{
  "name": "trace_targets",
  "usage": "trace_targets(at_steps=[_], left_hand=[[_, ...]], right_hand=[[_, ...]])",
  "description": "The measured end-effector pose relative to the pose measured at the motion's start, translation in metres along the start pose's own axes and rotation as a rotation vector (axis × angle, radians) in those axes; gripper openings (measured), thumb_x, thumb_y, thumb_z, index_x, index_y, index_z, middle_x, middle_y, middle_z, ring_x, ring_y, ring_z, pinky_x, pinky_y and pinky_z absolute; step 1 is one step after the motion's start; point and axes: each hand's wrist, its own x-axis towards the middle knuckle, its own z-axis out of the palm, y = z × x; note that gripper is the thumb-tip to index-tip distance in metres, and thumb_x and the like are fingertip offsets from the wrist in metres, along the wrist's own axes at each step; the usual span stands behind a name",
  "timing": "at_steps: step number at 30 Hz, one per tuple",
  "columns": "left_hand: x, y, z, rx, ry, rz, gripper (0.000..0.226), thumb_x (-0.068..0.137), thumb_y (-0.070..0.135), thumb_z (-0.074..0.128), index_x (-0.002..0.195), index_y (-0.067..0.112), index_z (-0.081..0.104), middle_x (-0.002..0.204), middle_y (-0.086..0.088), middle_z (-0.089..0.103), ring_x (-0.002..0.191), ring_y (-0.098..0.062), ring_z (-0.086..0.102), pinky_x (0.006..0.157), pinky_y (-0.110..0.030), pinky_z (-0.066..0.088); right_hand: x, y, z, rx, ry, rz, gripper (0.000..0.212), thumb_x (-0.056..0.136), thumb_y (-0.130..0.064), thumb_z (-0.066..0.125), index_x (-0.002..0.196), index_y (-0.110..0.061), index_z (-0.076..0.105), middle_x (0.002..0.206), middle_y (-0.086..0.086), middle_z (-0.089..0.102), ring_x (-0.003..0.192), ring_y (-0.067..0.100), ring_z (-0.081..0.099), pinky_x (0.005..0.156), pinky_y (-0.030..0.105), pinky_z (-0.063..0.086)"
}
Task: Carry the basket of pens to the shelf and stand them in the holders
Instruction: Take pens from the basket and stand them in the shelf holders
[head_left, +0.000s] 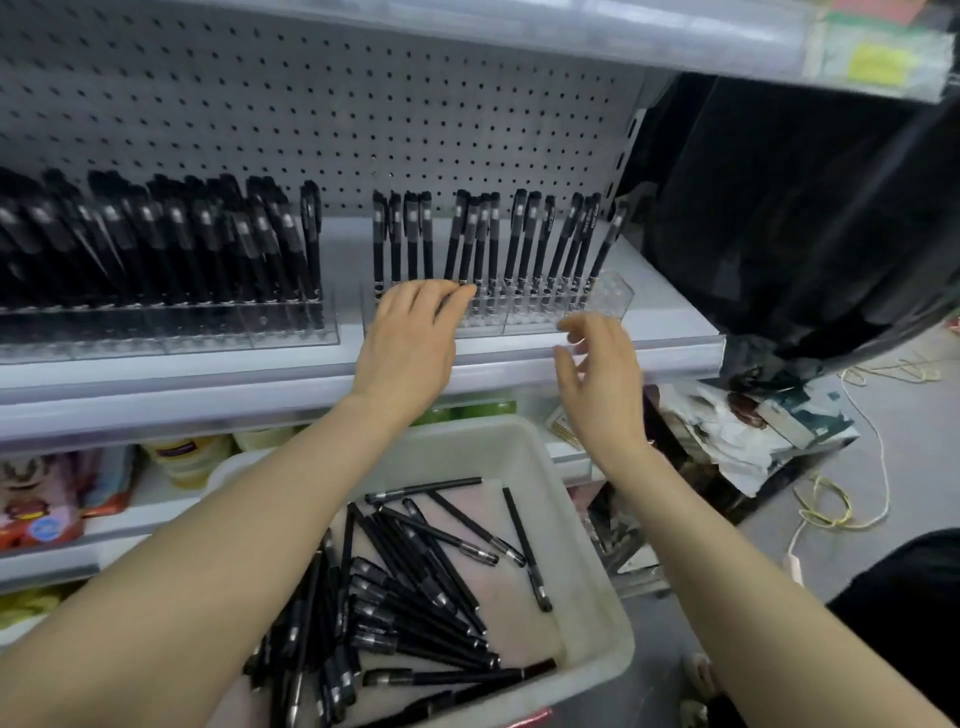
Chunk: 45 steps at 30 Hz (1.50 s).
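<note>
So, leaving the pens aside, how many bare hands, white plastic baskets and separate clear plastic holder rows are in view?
Bare hands: 2, left hand, right hand
White plastic basket: 1
Clear plastic holder rows: 2, left row, right row
Total: 5

The left arm (234, 519) and right arm (727, 561), both bare, reach up and forward. The left hand (410, 338) lies palm down, fingers stretched ahead and close together, tips slightly bent. The right hand (602, 379), lower and apart from it, stands edge-on, thumb and fingers loosely curled and spread.
</note>
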Motion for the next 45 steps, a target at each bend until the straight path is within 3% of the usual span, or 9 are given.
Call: trace_targets(at_steps=[9,13,16,21,29,31,37,41,45], left_hand=[[0.001,0.002,-0.004,-0.020,-0.058,-0.015,0.057,0.083,-0.003,0.056,0.139,0.007,0.049,0.127,-0.013,0.055,0.116,-0.033,0.047,0.107,-0.047,0.037],[0.000,0.002,-0.007,-0.026,-0.079,-0.020,0.057,0.085,-0.002,0.056,0.141,0.008,0.047,0.129,-0.012,0.054,0.118,-0.032,0.047,0.109,-0.046,0.036],[0.000,0.002,-0.009,-0.023,-0.095,-0.023,0.059,0.085,-0.002,0.056,0.142,0.009,0.046,0.131,-0.011,0.053,0.119,-0.031,0.046,0.110,-0.045,0.035],[0.000,0.001,-0.009,-0.025,-0.085,-0.018,0.059,0.085,-0.003,0.057,0.141,0.009,0.047,0.130,-0.011,0.054,0.119,-0.031,0.046,0.109,-0.044,0.035],[-0.002,-0.002,-0.014,-0.128,-0.134,-0.017,0.080,0.083,-0.012,0.055,0.153,0.016,0.028,0.148,-0.010,0.040,0.136,-0.029,0.033,0.116,-0.042,0.030],[-0.003,-0.002,-0.021,-0.224,-0.094,-0.018,0.065,0.091,0.000,0.050,0.151,0.016,0.034,0.151,-0.008,0.037,0.141,-0.026,0.030,0.117,-0.042,0.029],[-0.018,0.020,-0.024,-0.245,-0.039,0.312,0.037,0.096,0.039,0.049,0.116,0.015,0.068,0.105,-0.002,0.065,0.100,-0.023,0.056,0.088,-0.035,0.042],[-0.015,0.028,-0.021,-0.284,-0.015,0.218,0.016,0.087,0.018,0.068,0.102,0.012,0.073,0.087,-0.002,0.063,0.083,-0.024,0.053,0.071,-0.035,0.047],[-0.007,0.039,-0.022,-0.375,-0.063,0.060,0.017,0.093,0.023,0.063,0.104,0.012,0.071,0.092,-0.002,0.063,0.087,-0.025,0.055,0.076,-0.037,0.049]], right_hand=[[-0.087,-0.033,0.048,-0.474,-0.883,0.044,0.018,0.089,-0.010,0.057,0.104,-0.010,0.067,0.102,0.014,0.068,0.095,0.032,0.063,0.082,0.039,0.052],[-0.096,-0.037,0.061,-0.581,-1.012,0.153,0.024,0.084,-0.007,0.058,0.064,-0.012,0.045,0.078,0.010,0.060,0.078,0.030,0.056,0.065,0.031,0.042],[-0.098,-0.039,0.063,-0.580,-1.025,0.179,0.005,0.083,-0.009,0.059,0.079,-0.009,0.061,0.087,0.013,0.064,0.087,0.033,0.063,0.068,0.032,0.042],[-0.094,-0.043,0.054,-0.453,-1.049,0.261,0.017,0.082,-0.011,0.058,0.096,-0.011,0.068,0.099,0.011,0.069,0.095,0.030,0.064,0.077,0.034,0.053],[-0.053,-0.055,0.001,-0.054,-0.921,0.368,0.011,0.087,-0.026,0.066,0.096,-0.021,0.070,0.092,-0.004,0.066,0.087,0.014,0.062,0.082,0.027,0.051],[-0.038,-0.050,-0.009,-0.014,-0.832,0.375,0.002,0.085,-0.025,0.069,0.087,-0.025,0.069,0.090,-0.003,0.069,0.085,0.014,0.064,0.080,0.028,0.051],[0.005,-0.045,-0.036,0.208,-0.584,0.412,0.005,0.082,-0.022,0.076,0.079,-0.021,0.073,0.069,-0.006,0.066,0.058,0.001,0.052,0.060,0.018,0.043],[0.020,-0.043,-0.042,0.558,-0.339,0.580,0.019,0.076,-0.006,0.081,0.088,-0.012,0.067,0.066,0.001,0.063,0.052,0.008,0.057,0.054,0.020,0.050],[0.022,-0.042,-0.033,0.729,-0.136,0.649,0.028,0.074,-0.001,0.081,0.091,-0.006,0.059,0.063,0.005,0.059,0.057,0.014,0.058,0.061,0.023,0.053]])
